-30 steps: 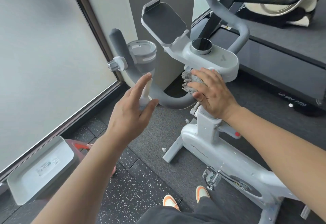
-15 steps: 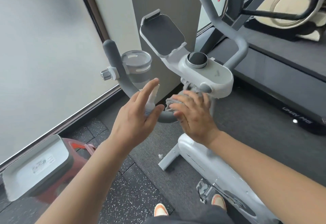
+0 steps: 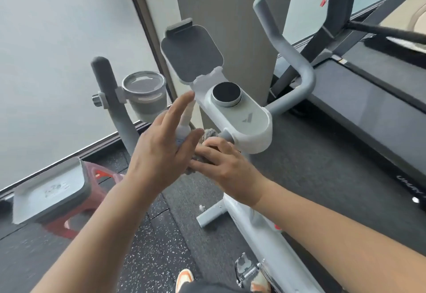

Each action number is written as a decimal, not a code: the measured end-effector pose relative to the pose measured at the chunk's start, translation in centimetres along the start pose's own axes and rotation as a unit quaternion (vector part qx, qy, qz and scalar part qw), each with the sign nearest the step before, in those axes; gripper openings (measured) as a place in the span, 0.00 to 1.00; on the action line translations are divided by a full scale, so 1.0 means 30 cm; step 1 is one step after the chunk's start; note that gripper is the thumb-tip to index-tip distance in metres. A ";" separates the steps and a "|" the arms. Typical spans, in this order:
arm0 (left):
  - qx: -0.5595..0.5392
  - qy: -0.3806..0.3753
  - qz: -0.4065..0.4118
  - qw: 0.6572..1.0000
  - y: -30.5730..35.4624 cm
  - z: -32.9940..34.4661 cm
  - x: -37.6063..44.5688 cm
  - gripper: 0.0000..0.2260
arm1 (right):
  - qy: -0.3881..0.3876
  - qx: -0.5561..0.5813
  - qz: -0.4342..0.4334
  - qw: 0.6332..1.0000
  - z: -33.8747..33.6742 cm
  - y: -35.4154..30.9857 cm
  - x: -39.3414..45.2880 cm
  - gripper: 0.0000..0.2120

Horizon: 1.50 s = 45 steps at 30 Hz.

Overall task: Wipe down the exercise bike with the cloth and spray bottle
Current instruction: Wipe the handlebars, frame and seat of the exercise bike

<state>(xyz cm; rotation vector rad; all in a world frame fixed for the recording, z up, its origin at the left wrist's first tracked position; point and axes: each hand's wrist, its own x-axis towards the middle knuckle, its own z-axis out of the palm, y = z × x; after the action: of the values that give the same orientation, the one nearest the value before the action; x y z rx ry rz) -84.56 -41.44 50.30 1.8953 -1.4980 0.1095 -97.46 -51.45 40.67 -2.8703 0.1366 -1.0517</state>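
Pressing the grey cloth [image 3: 208, 134] against the handlebar [image 3: 119, 117] of the exercise bike [image 3: 239, 119], just under the white console, with the right hand [image 3: 227, 166], fingers curled over the cloth. Holding the small white spray bottle [image 3: 184, 126] upright in the left hand [image 3: 161, 152], thumb clamped against it, index finger stretched along its neck.

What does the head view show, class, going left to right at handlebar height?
Left handlebar grip → cup holder → tablet tray → round console knob → right handlebar → treadmill.
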 end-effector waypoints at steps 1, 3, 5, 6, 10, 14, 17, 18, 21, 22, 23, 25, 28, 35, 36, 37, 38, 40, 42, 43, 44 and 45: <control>-0.002 0.001 -0.003 1.000 0.021 0.017 0.007 0.28 | 0.005 0.016 -0.002 1.000 -0.012 0.013 -0.008 0.10; -0.001 0.000 -0.006 1.000 0.057 0.050 0.022 0.28 | 0.018 0.046 -0.001 0.999 -0.048 0.043 -0.030 0.09; 0.000 -0.003 -0.010 1.000 0.090 0.088 0.046 0.28 | 0.027 0.073 0.010 0.997 -0.103 0.080 -0.065 0.09; -0.003 -0.007 -0.009 1.000 0.102 0.101 0.058 0.28 | 0.036 0.087 0.018 0.995 -0.131 0.097 -0.081 0.09; 0.001 -0.033 0.015 0.999 0.155 0.163 0.120 0.28 | 0.095 0.127 0.072 0.985 -0.263 0.182 -0.157 0.10; 0.024 -0.051 0.023 0.998 0.217 0.222 0.182 0.28 | 0.156 0.088 0.129 0.975 -0.365 0.280 -0.217 0.10; 0.024 -0.063 0.027 0.997 0.262 0.258 0.216 0.27 | 0.174 0.043 0.148 0.972 -0.403 0.346 -0.243 0.09; 0.023 -0.066 0.029 0.997 0.275 0.270 0.225 0.27 | 0.177 0.033 0.150 0.972 -0.411 0.365 -0.250 0.09; 0.027 -0.070 0.025 0.997 0.308 0.303 0.243 0.26 | 0.179 0.012 0.152 0.972 -0.423 0.405 -0.270 0.08; 0.030 -0.070 0.024 0.997 0.317 0.312 0.247 0.26 | 0.177 0.007 0.154 0.972 -0.425 0.415 -0.276 0.09; 0.033 -0.071 0.023 0.997 0.326 0.318 0.252 0.26 | 0.175 0.003 0.157 0.972 -0.426 0.424 -0.283 0.09; 0.036 -0.075 0.020 0.996 0.340 0.330 0.262 0.26 | 0.173 -0.006 0.168 0.970 -0.428 0.445 -0.298 0.09; 0.047 -0.079 0.013 0.996 0.354 0.342 0.275 0.25 | 0.177 -0.018 0.188 0.966 -0.436 0.479 -0.317 0.09; 0.070 -0.095 0.004 0.993 0.366 0.349 0.277 0.23 | 0.220 -0.045 0.213 0.951 -0.486 0.534 -0.330 0.08; 0.072 -0.094 0.005 0.993 0.366 0.351 0.276 0.22 | 0.225 -0.051 0.215 0.949 -0.494 0.539 -0.330 0.08; 0.075 -0.092 0.004 0.993 0.365 0.351 0.275 0.22 | 0.229 -0.057 0.218 0.947 -0.501 0.543 -0.330 0.08; 0.079 -0.090 0.002 0.993 0.363 0.352 0.274 0.22 | 0.233 -0.062 0.221 0.945 -0.507 0.547 -0.330 0.08; 0.089 -0.081 -0.004 0.993 0.357 0.353 0.274 0.24 | 0.239 -0.069 0.227 0.942 -0.517 0.555 -0.330 0.08; 0.100 -0.068 -0.015 0.993 0.354 0.352 0.277 0.25 | 0.245 -0.074 0.232 0.939 -0.523 0.561 -0.331 0.08; 0.103 -0.066 -0.017 0.992 0.353 0.351 0.279 0.25 | 0.247 -0.076 0.234 0.937 -0.525 0.565 -0.332 0.08; 0.104 -0.067 -0.015 0.992 0.353 0.353 0.283 0.24 | 0.248 -0.077 0.236 0.936 -0.527 0.568 -0.334 0.08; 0.102 -0.071 -0.011 0.992 0.353 0.355 0.287 0.24 | 0.249 -0.079 0.238 0.936 -0.529 0.570 -0.336 0.08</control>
<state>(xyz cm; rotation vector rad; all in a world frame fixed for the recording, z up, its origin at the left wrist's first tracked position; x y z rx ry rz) -94.78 -55.37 51.38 2.1207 -1.6116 0.1225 -116.34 -68.03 44.46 -2.4096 0.9267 -1.6644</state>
